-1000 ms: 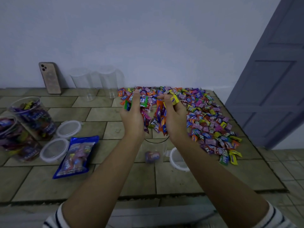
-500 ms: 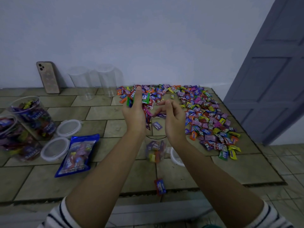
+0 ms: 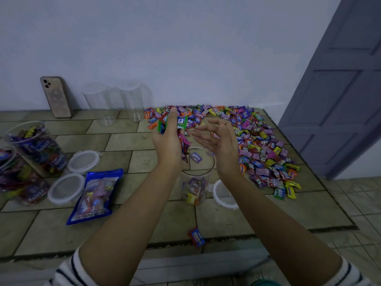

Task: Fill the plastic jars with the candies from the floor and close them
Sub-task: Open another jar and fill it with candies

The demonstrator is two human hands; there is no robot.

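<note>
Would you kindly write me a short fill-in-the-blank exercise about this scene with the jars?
1. The left hand grips a bunch of ____ above the open jar.
2. The right hand holds ____.
3. The phone leans against the ____.
4. The bag on the floor is ____ in colour.
Missing words: candies; nothing; wall; blue.

Hands point(image 3: 167, 141) with candies point(image 3: 181, 122) over jar point(image 3: 206, 170)
</note>
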